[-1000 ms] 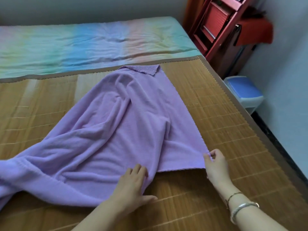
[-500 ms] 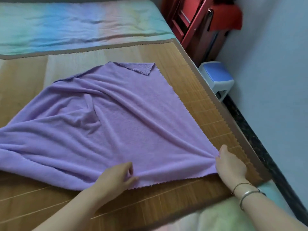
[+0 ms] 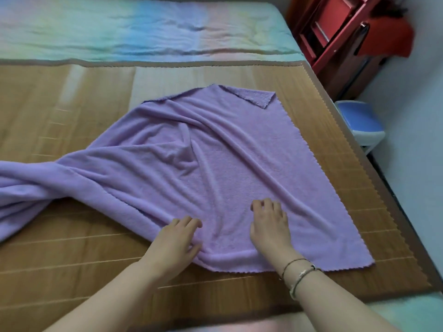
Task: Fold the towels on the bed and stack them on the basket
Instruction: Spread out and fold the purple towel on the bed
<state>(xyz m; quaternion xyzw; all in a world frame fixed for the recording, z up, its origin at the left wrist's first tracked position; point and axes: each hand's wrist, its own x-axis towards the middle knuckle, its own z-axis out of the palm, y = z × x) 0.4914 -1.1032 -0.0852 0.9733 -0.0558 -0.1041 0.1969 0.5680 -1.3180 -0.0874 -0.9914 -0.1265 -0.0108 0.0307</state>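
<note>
A large lilac towel (image 3: 215,152) lies spread and wrinkled on the bamboo mat (image 3: 72,111) of the bed. Its far right corner is turned over, and its left part runs bunched off the left edge of view. My left hand (image 3: 176,240) rests flat on the towel's near edge with fingers spread. My right hand (image 3: 271,224) lies on the towel just to the right, fingers slightly bent and pressing the cloth. Neither hand grips anything. No basket is in view.
A pastel rainbow sheet (image 3: 143,27) covers the far part of the bed. Beyond the bed's right edge stand a red shelf unit (image 3: 335,32) and a blue and white stool (image 3: 362,121), with a pale wall behind them.
My right hand let go of the towel's near right corner and moved left onto the cloth. My left hand released its pinch and now lies flat. The towel's near right part lies flatter.
</note>
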